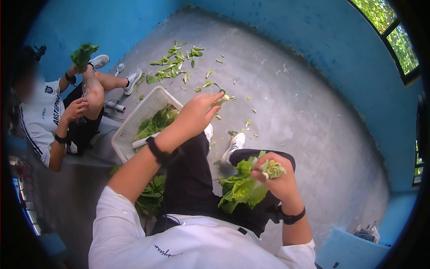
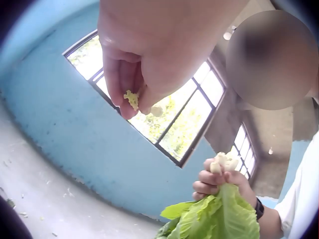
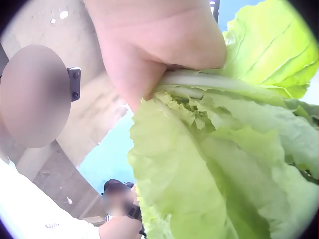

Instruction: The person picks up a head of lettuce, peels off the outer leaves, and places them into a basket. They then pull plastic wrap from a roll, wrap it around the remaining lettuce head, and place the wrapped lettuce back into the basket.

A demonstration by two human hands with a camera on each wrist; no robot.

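My left hand (image 1: 197,114) reaches out over the floor beyond my knees. Between its fingertips it pinches a small leaf scrap (image 2: 131,99), pale yellow-green and frilly. Over my right thigh, my right hand (image 1: 280,179) grips a bunch of leafy greens (image 1: 244,186) round the stems. Pale cut stem ends (image 2: 225,162) stick out above that fist, and broad light-green leaves (image 3: 174,164) spread out below it. The two hands are well apart.
A white plastic basket (image 1: 130,121) with leafy greens stands left of my legs; more greens (image 1: 152,195) lie beside my thigh. Trimmed leaves (image 1: 172,65) and scraps litter the grey floor (image 1: 322,134). At left sits another person (image 1: 49,107) holding a leafy bunch (image 1: 83,54).
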